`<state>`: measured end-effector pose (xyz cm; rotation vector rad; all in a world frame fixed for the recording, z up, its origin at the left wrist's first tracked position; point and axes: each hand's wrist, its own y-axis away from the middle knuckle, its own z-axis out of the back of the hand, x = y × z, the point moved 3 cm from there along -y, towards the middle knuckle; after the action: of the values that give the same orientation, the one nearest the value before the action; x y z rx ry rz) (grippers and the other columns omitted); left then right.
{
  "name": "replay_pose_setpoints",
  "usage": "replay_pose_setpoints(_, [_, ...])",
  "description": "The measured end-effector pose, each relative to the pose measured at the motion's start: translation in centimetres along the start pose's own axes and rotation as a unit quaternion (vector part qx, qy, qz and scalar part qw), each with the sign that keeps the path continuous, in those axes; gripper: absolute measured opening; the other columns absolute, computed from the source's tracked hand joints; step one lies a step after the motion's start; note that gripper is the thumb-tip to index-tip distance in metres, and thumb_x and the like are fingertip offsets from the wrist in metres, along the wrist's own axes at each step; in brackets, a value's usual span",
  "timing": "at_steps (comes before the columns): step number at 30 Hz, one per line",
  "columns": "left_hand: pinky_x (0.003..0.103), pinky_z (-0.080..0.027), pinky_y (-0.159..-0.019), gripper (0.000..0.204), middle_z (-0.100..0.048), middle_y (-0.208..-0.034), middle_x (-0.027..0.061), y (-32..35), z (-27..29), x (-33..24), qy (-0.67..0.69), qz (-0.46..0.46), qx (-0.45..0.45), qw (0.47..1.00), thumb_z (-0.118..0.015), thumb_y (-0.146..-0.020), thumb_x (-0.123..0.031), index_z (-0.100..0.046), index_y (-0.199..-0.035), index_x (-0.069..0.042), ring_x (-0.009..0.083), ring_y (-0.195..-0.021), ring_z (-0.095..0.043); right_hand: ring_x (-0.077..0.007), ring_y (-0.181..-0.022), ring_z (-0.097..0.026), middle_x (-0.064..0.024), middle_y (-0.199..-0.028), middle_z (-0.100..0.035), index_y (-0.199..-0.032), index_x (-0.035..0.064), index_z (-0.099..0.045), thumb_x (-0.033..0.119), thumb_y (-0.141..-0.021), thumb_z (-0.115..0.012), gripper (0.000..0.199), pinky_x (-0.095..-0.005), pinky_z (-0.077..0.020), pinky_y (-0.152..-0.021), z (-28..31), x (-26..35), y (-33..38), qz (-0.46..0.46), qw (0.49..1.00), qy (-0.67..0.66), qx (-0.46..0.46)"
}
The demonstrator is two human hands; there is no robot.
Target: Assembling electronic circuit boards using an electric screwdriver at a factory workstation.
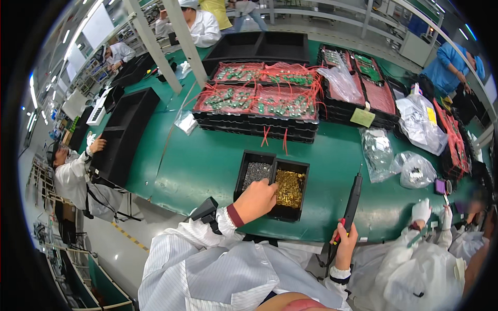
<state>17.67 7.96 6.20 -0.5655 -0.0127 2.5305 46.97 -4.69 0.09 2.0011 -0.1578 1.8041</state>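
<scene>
Two small black bins stand side by side near the table's front edge. The left bin (240,181) holds small silver-grey screws (254,172), the right bin (306,181) brass-coloured standoffs or screws (291,187); their exact kind is too small to tell. My left hand (255,201) hangs over the wall between the bins, its fingers bent together in a pinch; whatever is between the fingertips cannot be made out. In my right hand (346,244) is a black electric screwdriver (354,196), held upright by its lower end with the thin bit pointing away from me.
Beyond the bins, stacked black trays (254,127) hold green circuit boards and red netting. Plastic bags (377,150) lie to the right on the green table (181,173). A black divided tray (137,111) is at left, where a co-worker (78,171) touches it. Another person's gloved hands (421,211) are at right.
</scene>
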Motion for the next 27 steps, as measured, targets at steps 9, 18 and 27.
replay_pose_setpoints(9, [0.048, -0.057, -0.077, 0.031, -0.067, -0.101, 0.0213, -7.4, -6.7, -7.9, 0.173, -0.065, -0.039, 0.982, -0.073, -0.085, -0.023, -0.073, -0.11, -0.004, 0.0392, -0.081, -0.068, -0.0098, -0.056, -0.052, -0.002, -0.071, -0.056, -0.114, -0.0007, -0.061, 0.017, -0.098, -0.065, 0.024, -0.0264, -0.0453, -0.05, 2.3, 1.3, 4.8, 0.014, 0.995, -0.018, -0.096])
replay_pose_setpoints(18, [0.043, -0.055, -0.095, 0.045, -0.063, -0.131, 0.0219, -10.5, -5.1, -13.9, 0.323, -0.193, -0.115, 0.919, -0.073, -0.094, -0.027, -0.063, -0.129, 0.001, 0.0403, -0.114, -0.066, -0.0095, -0.058, -0.053, -0.0024, -0.073, -0.055, -0.118, -0.0014, -0.059, 0.018, -0.097, -0.064, 0.029, -0.026, -0.0458, -0.05, 3.4, 1.4, 7.7, 0.042, 0.993, 0.023, -0.111])
replay_pose_setpoints(27, [0.038, -0.055, -0.1, 0.041, -0.067, -0.128, 0.0148, 0.2, -4.2, -8.1, 0.616, 0.008, 0.175, 0.768, -0.064, -0.102, -0.016, -0.05, -0.136, 0.003, 0.022, -0.116, -0.066, -0.02, -0.067, -0.067, -0.0112, -0.08, -0.068, -0.122, -0.0009, -0.057, 0.022, -0.09, -0.075, 0.044, -0.0332, -0.0534, -0.065, -7.3, 4.1, 6.4, 0.153, 0.955, 0.225, 0.121])
